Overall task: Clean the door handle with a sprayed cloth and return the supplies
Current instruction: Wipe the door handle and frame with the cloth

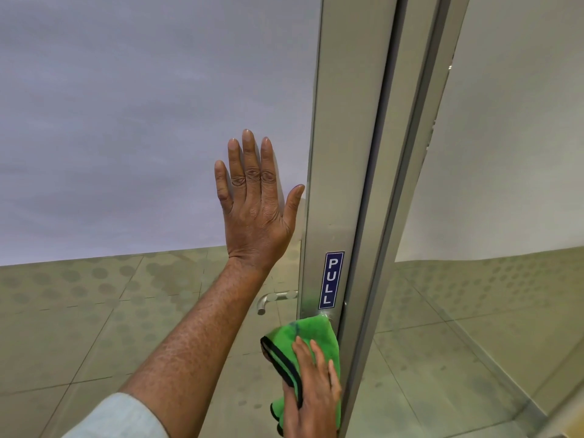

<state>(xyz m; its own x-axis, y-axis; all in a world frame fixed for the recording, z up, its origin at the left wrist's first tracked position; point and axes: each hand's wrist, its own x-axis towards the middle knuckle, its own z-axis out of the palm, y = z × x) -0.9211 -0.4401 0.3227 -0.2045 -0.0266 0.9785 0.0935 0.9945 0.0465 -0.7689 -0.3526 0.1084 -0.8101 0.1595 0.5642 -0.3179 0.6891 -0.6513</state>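
**Green cloth on the door**

The right hand is pressing the green cloth against the door frame, just under the PULL sticker. The left hand is lying flat and open on the glass. A handle is showing through the glass.

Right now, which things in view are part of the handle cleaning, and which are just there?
Part of the job:
- green cloth, pressed against the door frame by the right hand
- left hand, flat on the glass panel
- door handle, seen through the glass

Just there:
- PULL sticker
- tiled floor
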